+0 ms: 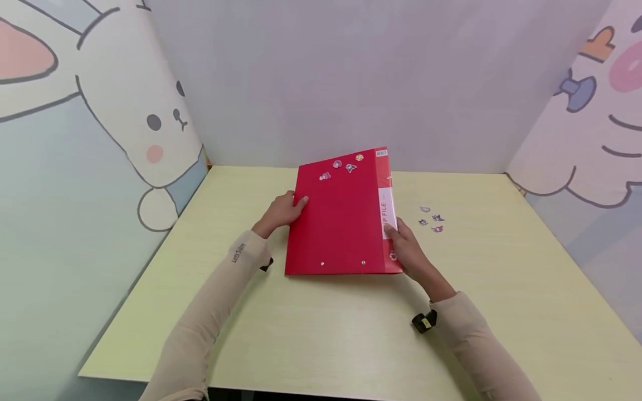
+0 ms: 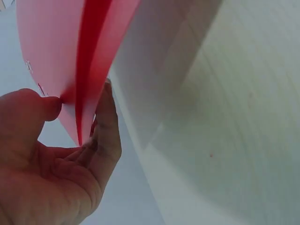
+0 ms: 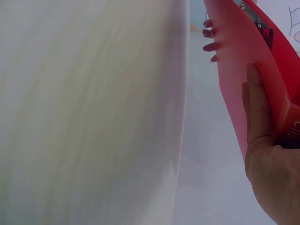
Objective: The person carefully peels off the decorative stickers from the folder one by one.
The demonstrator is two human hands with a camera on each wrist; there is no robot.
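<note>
A red clip file (image 1: 336, 217) is lifted off the table and tilted, its cover facing the head camera. Several small stickers (image 1: 350, 167) sit near the cover's top edge. My left hand (image 1: 282, 211) pinches the file's left edge, thumb on the cover and fingers behind, as the left wrist view also shows. My right hand (image 1: 408, 250) grips the spine side low on the right, its thumb over the white label (image 1: 387, 211). In the right wrist view, that hand's fingers (image 3: 258, 103) lie along the back cover, and a metal clip (image 3: 253, 18) shows inside the file.
Several loose stickers (image 1: 438, 218) lie on the pale yellow table (image 1: 501, 267) to the right of the file. A grey wall (image 1: 351, 83) rises behind the table, with cartoon-printed panels (image 1: 100, 139) at both sides.
</note>
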